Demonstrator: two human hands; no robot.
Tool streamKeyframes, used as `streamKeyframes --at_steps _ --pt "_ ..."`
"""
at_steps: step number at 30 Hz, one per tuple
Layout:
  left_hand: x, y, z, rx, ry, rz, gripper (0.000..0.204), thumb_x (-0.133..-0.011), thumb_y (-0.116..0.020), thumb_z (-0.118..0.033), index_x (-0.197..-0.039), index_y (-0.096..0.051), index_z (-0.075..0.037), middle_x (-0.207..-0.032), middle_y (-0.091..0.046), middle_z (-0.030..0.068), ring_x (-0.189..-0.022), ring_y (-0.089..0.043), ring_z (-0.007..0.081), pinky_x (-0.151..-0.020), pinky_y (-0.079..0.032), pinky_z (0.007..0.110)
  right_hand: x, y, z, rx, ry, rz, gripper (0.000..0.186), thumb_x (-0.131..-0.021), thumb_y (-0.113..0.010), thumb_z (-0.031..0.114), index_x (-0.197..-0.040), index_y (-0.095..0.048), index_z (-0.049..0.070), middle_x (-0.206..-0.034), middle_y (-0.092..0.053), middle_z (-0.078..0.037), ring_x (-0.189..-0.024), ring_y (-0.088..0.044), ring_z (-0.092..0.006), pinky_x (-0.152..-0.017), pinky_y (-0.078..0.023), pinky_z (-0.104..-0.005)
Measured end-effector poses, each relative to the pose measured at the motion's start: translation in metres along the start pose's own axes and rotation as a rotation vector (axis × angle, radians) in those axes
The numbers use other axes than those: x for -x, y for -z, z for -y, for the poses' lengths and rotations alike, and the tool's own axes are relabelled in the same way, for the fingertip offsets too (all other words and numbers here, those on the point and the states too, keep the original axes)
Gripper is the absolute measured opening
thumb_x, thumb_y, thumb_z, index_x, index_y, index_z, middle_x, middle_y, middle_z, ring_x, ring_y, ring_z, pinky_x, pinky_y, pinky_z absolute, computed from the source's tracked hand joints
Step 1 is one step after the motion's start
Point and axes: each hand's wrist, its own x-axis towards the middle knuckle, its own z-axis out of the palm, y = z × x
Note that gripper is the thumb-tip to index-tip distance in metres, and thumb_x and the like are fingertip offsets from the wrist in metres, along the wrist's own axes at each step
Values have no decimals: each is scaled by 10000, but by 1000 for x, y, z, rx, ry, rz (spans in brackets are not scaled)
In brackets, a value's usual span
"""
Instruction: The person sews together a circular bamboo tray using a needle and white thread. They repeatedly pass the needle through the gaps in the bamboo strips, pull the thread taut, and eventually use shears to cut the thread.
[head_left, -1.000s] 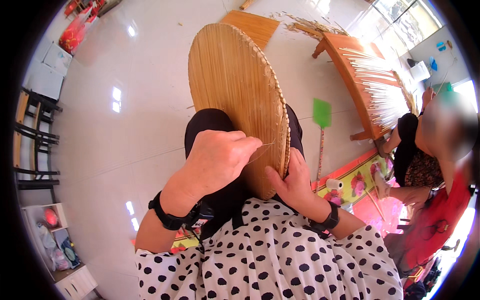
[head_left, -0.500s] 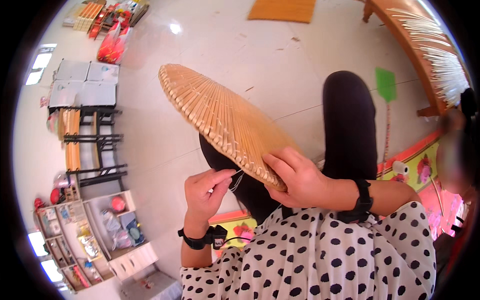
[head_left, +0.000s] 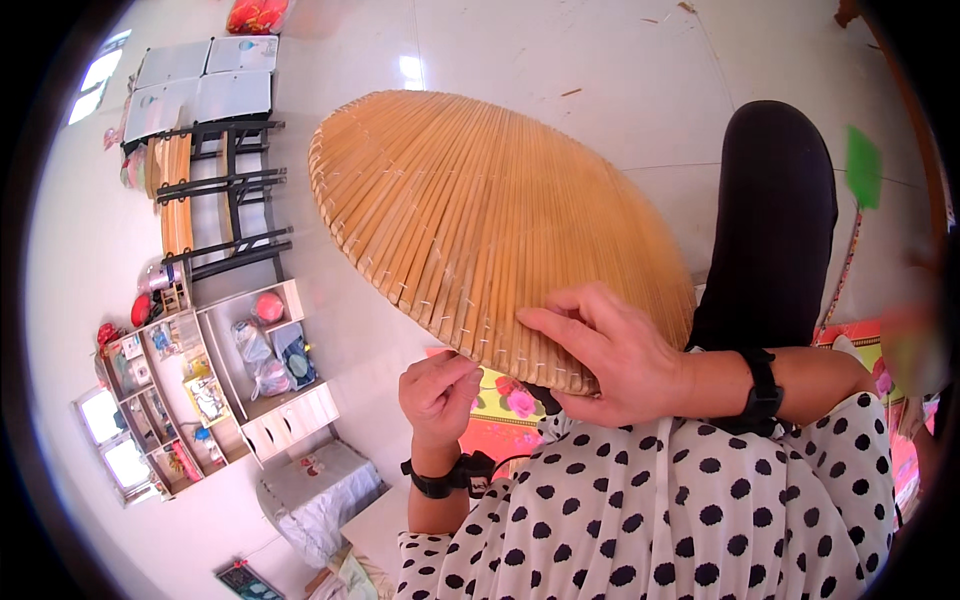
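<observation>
A large round disc of thin tan strips (head_left: 470, 210), perhaps bamboo or straw, tilts over my lap. Its strips fan out towards a bound rim, with rows of short white stitches near the edge. My right hand (head_left: 620, 350) grips the near edge, fingers spread over the upper face and the rest wrapped under the rim. Close against the rim to the left, my left hand (head_left: 440, 392) has thumb and forefinger pinched together. Whatever lies in that pinch is too small to make out now; white thread showed there a moment earlier.
My dark-trousered knee (head_left: 775, 200) rises right of the disc. A green fly swatter (head_left: 863, 168) stands beyond it. On the left are a shelf unit (head_left: 245, 400), folded black-legged tables (head_left: 225, 200) and white cabinets (head_left: 205, 85). Flowered cloth (head_left: 510, 405) shows beneath my hands.
The disc has turned so its broad upper face shows more fully. My left hand remains at the rim, its white thread no longer distinct. The whole view has shifted over the room.
</observation>
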Motion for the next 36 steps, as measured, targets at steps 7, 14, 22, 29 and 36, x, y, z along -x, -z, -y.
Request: streamKeyframes --at_steps 7,14,22,29,36 --pt "-5 6 -10 -114 -6 20 150 -741 -701 64 -857 -641 -9 -605 -586 87 -483 -547 188 -466 -420 266 -2 2 -5 -63 8 24 743 -679 -729 137 -1357 -461 -9 -1101 -469 -156 -939 -516 -315 -811 -451 -401" --pt "-3 3 -7 -89 0 5 141 -727 -700 55 -823 -624 -16 -596 -589 81 -478 -541 189 -460 -409 261 -4 9 -6 -96 7 71 733 -690 -742 124 -1366 -481 19 -1068 -460 -130 -920 -519 -284 -797 -455 -381" --pt "0 4 -12 -126 43 -2 129 -728 -706 51 -807 -629 -14 -592 -574 88 -475 -529 192 -460 -401 263 -3 8 -5 -81 18 69 740 -670 -766 113 -1353 -497 18 -1075 -465 -122 -921 -528 -274 -795 -467 -370" --pt "2 2 -12 -100 50 -17 128 -747 -726 30 -833 -642 -15 -605 -576 84 -488 -535 199 -477 -415 263 -5 6 -5 -49 43 70 732 -684 -771 126 -1353 -496 17 -1132 -476 -132 -920 -538 -276 -797 -474 -370" --pt "9 0 -8 -107 60 -40 149 -743 -730 37 -850 -640 -15 -646 -616 100 -523 -578 206 -507 -448 266 -5 4 -6 -36 59 60 718 -691 -778 144 -1346 -509 20 -1151 -479 -130 -923 -543 -267 -783 -484 -365"
